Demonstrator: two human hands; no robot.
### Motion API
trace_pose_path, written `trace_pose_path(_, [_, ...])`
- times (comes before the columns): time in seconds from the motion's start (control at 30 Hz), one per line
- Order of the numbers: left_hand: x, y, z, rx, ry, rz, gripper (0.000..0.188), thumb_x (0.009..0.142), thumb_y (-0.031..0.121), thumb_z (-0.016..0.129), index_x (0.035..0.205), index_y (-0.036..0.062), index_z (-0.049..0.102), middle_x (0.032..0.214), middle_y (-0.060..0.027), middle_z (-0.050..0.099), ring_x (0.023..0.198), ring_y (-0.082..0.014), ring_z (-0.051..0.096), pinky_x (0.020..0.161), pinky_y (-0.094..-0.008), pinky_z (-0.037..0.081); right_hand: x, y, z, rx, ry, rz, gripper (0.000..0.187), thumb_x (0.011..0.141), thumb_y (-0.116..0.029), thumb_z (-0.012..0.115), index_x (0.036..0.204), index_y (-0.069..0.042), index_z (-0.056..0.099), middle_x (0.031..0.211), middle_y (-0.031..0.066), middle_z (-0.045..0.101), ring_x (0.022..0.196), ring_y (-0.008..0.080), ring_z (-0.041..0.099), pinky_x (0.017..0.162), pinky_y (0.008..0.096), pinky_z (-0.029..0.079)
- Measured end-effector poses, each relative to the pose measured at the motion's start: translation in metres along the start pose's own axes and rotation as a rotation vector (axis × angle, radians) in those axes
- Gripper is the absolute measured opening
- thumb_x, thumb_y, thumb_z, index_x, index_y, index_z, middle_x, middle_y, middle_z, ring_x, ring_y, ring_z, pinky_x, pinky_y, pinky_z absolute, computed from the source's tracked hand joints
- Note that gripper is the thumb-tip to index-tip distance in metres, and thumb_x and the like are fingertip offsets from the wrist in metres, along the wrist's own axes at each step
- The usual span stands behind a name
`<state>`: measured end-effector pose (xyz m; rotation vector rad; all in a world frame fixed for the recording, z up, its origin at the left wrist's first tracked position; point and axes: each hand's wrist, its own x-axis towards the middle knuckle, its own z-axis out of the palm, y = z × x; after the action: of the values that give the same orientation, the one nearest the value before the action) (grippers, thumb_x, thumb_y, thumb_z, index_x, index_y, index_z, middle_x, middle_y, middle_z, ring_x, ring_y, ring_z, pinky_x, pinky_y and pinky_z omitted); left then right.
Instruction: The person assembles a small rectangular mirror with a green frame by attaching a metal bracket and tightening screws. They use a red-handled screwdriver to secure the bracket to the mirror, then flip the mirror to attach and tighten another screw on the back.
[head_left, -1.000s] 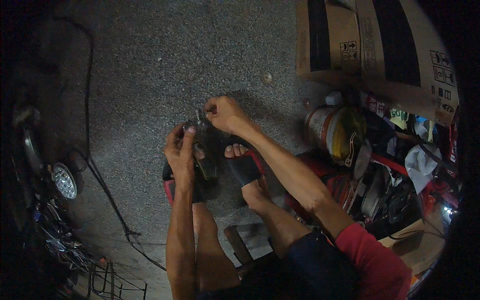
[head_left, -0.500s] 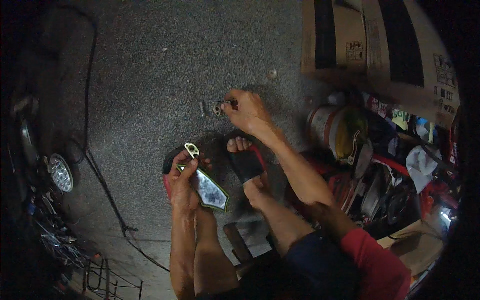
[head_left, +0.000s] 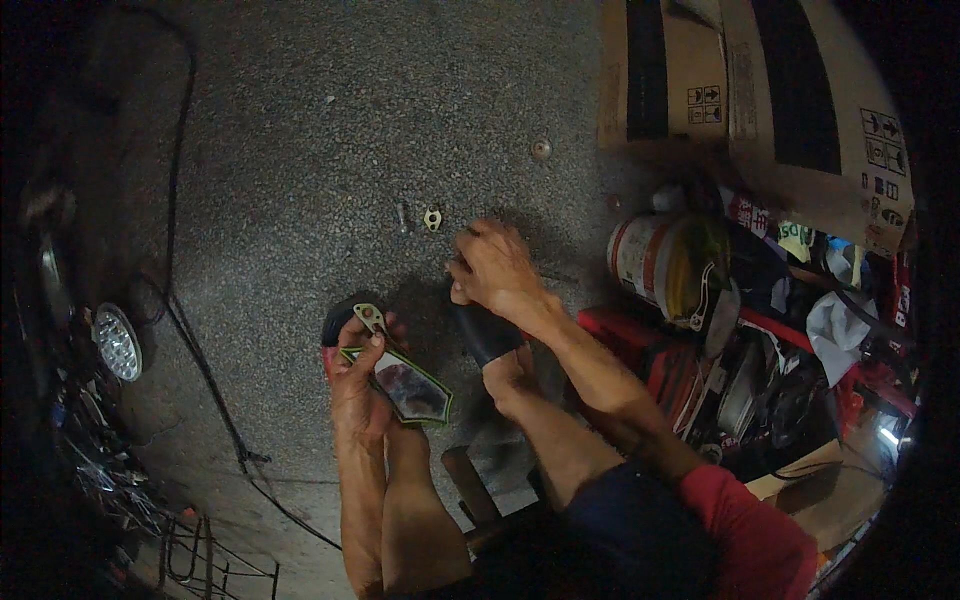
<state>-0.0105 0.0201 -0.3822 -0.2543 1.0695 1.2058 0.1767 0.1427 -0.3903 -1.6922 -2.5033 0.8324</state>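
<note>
My left hand [head_left: 355, 378] is closed on an angular mirror [head_left: 415, 390] with a bright green rim, glass side up. At the mirror's upper end, a small metal bracket plate [head_left: 369, 318] with holes sticks out above my thumb. My right hand [head_left: 497, 265] hovers over my right foot, fingers curled together; whatever they hold, if anything, is hidden. Just beyond it on the rough floor lies a second small plate [head_left: 433, 219] with holes. Beside that plate is a small metal bolt-like piece [head_left: 403, 217].
Large cardboard boxes [head_left: 680, 90] stand at the far right. A bucket-like container [head_left: 650, 262] lies below them, near a red case [head_left: 625, 350] and clutter. On the left are a round lamp [head_left: 118, 342], a black cable [head_left: 205, 365] and a wire rack [head_left: 215, 560]. A small round disc [head_left: 541, 149] lies ahead.
My right hand has drawn back toward me from the plate on the floor, which stays there. My left hand has tilted the mirror and bracket slightly.
</note>
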Motion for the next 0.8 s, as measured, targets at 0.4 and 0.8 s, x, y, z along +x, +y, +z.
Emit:
trace_pose_path(0.4, [0.002, -0.005, -0.006, 0.010, -0.010, 0.012, 0.034, 0.081, 0.004, 0.066, 0.113, 0.0046, 0.055, 0.109, -0.0142, 0.062, 0.097, -0.0258, 0.062, 0.085, -0.0385, 0.051, 0.041, -0.009, 0.000, 0.091, 0.125, 0.155, 0.017, 0.081, -0.015, 0.062, 0.093, -0.003, 0.059, 0.091, 0.0161, 0.057, 0.081, 0.0383, 0.060, 0.069, 0.0488, 0.048])
trace_pose_path(0.8, [0.002, -0.004, -0.004, 0.018, -0.003, 0.011, 0.035, 0.081, 0.006, 0.066, 0.114, 0.0036, 0.055, 0.109, -0.0148, 0.062, 0.096, -0.0262, 0.062, 0.085, -0.0379, 0.051, 0.035, 0.002, 0.028, 0.118, 0.029, 0.146, 0.025, 0.077, -0.012, 0.068, 0.099, -0.005, 0.058, 0.094, 0.0134, 0.059, 0.082, 0.0338, 0.063, 0.070, 0.0436, 0.051])
